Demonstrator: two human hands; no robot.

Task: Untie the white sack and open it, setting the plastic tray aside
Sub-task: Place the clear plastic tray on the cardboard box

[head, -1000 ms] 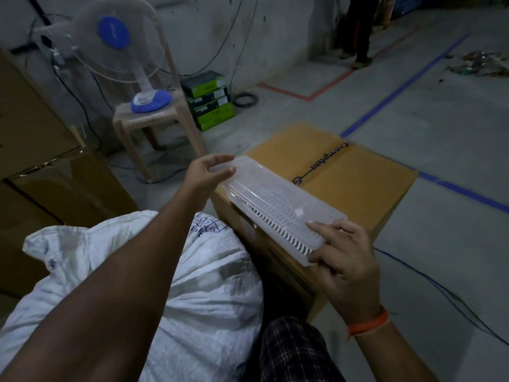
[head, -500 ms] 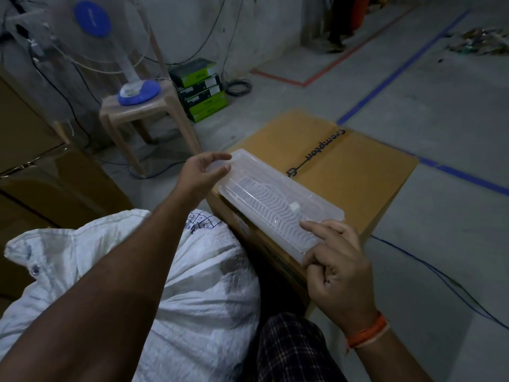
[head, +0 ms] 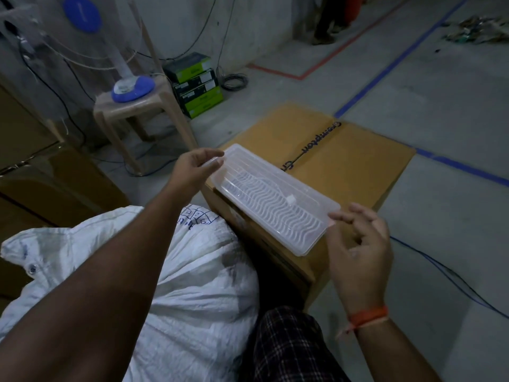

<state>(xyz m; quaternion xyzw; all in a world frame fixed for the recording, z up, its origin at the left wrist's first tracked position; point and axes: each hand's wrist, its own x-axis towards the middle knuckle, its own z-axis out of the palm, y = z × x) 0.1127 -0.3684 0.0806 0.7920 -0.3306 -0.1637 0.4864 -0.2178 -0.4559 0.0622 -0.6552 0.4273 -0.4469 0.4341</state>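
Both hands at tray (head: 271, 201) ends, on box (head: 344, 172) corner.

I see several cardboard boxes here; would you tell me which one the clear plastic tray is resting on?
The plastic tray lies on the light-brown box with black lettering, right of the white sack. The darker boxes at left carry nothing.
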